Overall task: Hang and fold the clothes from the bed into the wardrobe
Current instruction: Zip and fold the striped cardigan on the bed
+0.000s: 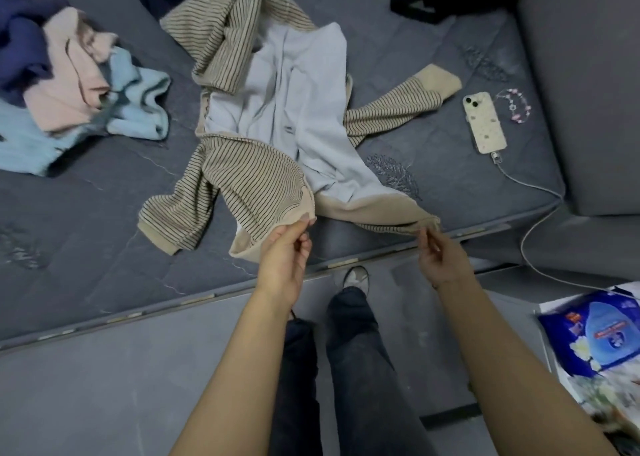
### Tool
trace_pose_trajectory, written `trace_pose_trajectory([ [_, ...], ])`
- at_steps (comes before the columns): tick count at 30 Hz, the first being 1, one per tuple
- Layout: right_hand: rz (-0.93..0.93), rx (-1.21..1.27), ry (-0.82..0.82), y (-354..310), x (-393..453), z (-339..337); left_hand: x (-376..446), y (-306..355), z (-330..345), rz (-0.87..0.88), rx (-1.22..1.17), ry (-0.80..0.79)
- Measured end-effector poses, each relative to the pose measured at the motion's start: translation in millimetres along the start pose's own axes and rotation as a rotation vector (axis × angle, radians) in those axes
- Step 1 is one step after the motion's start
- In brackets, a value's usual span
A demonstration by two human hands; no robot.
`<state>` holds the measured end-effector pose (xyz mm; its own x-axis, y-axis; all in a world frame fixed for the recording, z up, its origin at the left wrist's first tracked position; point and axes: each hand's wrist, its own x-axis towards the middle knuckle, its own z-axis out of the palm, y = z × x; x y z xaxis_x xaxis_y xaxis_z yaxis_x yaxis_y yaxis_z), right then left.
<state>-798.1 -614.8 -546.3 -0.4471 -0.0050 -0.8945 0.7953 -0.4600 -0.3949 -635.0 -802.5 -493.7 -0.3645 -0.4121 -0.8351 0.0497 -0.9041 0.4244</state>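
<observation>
Striped sweater (249, 178), beige with dark lines and a pale grey lining, lies crumpled near the front edge of the bed (86, 220); left hand (285, 253) and right hand (438, 258) each pinch its beige hem, a short way apart. Pile of clothes (69, 85), navy, pink and light blue, sits toward the bed's left edge. Phone (485, 123) on a cable and a bead bracelet (516, 105) lie near the right edge.
</observation>
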Motion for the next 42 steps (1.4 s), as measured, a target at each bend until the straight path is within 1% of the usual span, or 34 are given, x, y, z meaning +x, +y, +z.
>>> trace_pose_trajectory([
  [3, 0.125, 0.345, 0.113, -6, 3, -7, 5, 1, 6, -0.012, -0.006, -0.006],
  [4, 0.119, 0.347, 0.140, -5, 3, -7, 7, 1, 6, -0.017, -0.005, -0.002],
  [5, 0.071, 0.272, 0.161, -2, 3, -6, 9, 0, 6, -0.021, -0.002, 0.002],
  [6, -0.016, 0.153, 0.179, 0, 3, -4, 10, 0, 5, -0.025, 0.001, 0.005],
  [7, -0.162, -0.004, 0.205, 3, 2, 0, 11, -1, 4, -0.031, 0.002, 0.008],
  [9, -0.533, -0.306, 0.222, 2, -7, 12, 12, 0, 4, -0.043, -0.001, 0.012],
  [10, -0.694, -0.397, 0.195, -4, -16, 20, 10, 1, 3, -0.049, -0.003, 0.020],
  [11, -0.831, -0.439, 0.151, -15, -28, 30, 7, 2, 4, -0.051, -0.009, 0.026],
  [13, -1.118, -0.489, 0.010, -43, -54, 56, 0, 8, 6, -0.047, -0.027, 0.026],
  [14, -1.291, -0.558, -0.081, -55, -67, 69, -2, 10, 7, -0.043, -0.031, 0.028],
  [15, -1.496, -0.693, -0.176, -62, -80, 85, -4, 15, 10, -0.036, -0.037, 0.022],
  [16, -1.700, -0.894, -0.271, -62, -91, 97, -6, 21, 13, -0.025, -0.045, 0.013],
  [17, -1.828, -1.105, -0.390, -54, -98, 104, -9, 26, 16, -0.013, -0.053, 0.004],
  [18, -1.843, -1.297, -0.506, -40, -99, 107, -10, 31, 19, 0.002, -0.060, -0.002],
  [19, -1.758, -1.444, -0.597, -23, -98, 104, -11, 35, 20, 0.016, -0.069, -0.007],
  [20, -1.628, -1.536, -0.661, -4, -94, 99, -11, 38, 20, 0.026, -0.073, -0.012],
  [22, -1.401, -1.617, -0.757, 28, -82, 84, -7, 41, 13, 0.039, -0.063, -0.018],
  [25, -1.240, -1.792, -0.907, 73, -50, 64, 5, 38, -9, 0.043, -0.040, -0.010],
  [26, -1.168, -1.868, -0.929, 88, -39, 60, 9, 36, -18, 0.051, -0.033, -0.004],
  [27, -1.065, -1.913, -0.918, 103, -28, 56, 13, 34, -27, 0.061, -0.019, 0.003],
  [29, -0.892, -1.921, -0.882, 127, -5, 47, 20, 30, -44, 0.075, 0.001, 0.019],
  [31, -0.749, -1.851, -0.780, 147, 13, 42, 28, 29, -59, 0.069, -0.004, 0.036],
  [35, -0.308, -1.351, -0.344, 175, 31, 33, 40, 30, -77, 0.060, -0.037, 0.042],
  [37, -0.185, -1.199, -0.162, 182, 41, 27, 44, 32, -81, 0.058, -0.064, 0.022],
  [39, -0.087, -1.121, -0.093, 186, 48, 24, 46, 34, -83, 0.047, -0.114, 0.005],
  [42, 0.116, -0.944, -0.145, 196, 48, 28, 46, 34, -85, 0.025, -0.165, -0.006],
])
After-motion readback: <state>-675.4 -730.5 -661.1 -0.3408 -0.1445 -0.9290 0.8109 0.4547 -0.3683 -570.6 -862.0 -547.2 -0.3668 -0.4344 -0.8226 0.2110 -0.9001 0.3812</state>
